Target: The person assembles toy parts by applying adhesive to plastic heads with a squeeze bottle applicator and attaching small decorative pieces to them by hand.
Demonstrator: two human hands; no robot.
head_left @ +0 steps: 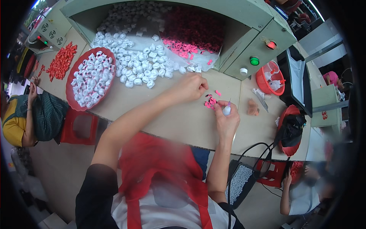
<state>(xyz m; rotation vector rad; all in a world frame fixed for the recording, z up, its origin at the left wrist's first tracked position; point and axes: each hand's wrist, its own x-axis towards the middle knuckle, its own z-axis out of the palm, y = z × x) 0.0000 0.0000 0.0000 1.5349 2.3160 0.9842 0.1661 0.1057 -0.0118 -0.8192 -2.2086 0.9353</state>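
Observation:
My right hand is wrapped round a small white squeeze bottle with a thin needle tip pointing up. Just left of it lies a little heap of pink and black pieces, with one stray pink piece above. Reaching across from the left, my left hand is closed, its fingers curled together near the heap. Whatever it may hold is hidden. Beyond it, many small white rounded pieces spread out from under a pale green machine housing. Pink and black pieces fill the housing's right side.
A scalloped red tray of white pieces stands at left, beside red pieces. On the right are an orange-red basket, a knife, a black tray and a red dish with a black bag. Co-workers sit either side.

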